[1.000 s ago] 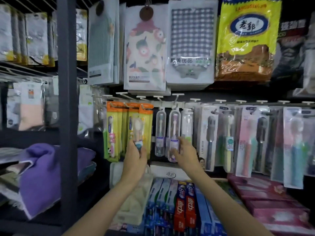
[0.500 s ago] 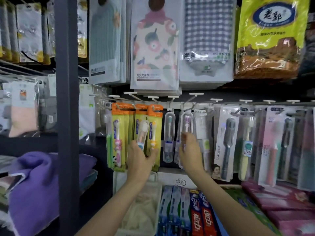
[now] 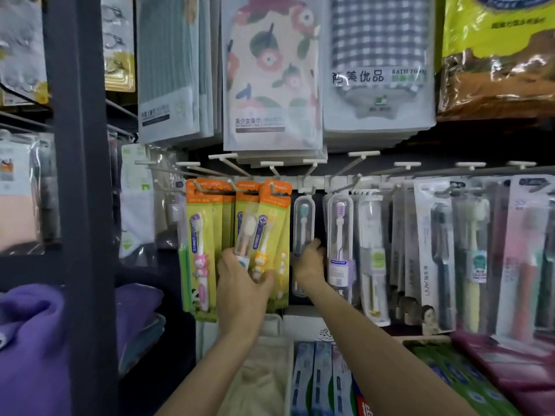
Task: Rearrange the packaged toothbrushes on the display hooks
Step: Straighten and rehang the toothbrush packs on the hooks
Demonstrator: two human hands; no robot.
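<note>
A row of white display hooks [image 3: 310,168] carries packaged toothbrushes. Orange-and-yellow children's toothbrush packs [image 3: 199,250] hang at the left. My left hand [image 3: 240,292] grips a clear-cased toothbrush with a pale head [image 3: 245,232], held upright in front of those packs. To their right hang two clear cases, one with a teal brush [image 3: 303,223] and one with a purple brush [image 3: 339,235]. My right hand [image 3: 309,265] is curled around the lower part of the teal-brush case, its fingers in the gap between the two cases.
Larger adult toothbrush packs [image 3: 435,253] fill the hooks to the right. Packaged towels [image 3: 270,73] and a yellow bag [image 3: 495,55] hang above. Toothpaste boxes [image 3: 321,382] lie below. A dark shelf post [image 3: 81,190] and folded purple towels [image 3: 30,340] are at the left.
My right hand has left the purple-brush case and shifted left onto the teal-brush case. My left hand keeps its toothbrush in front of the orange packs. The display looks closer.
</note>
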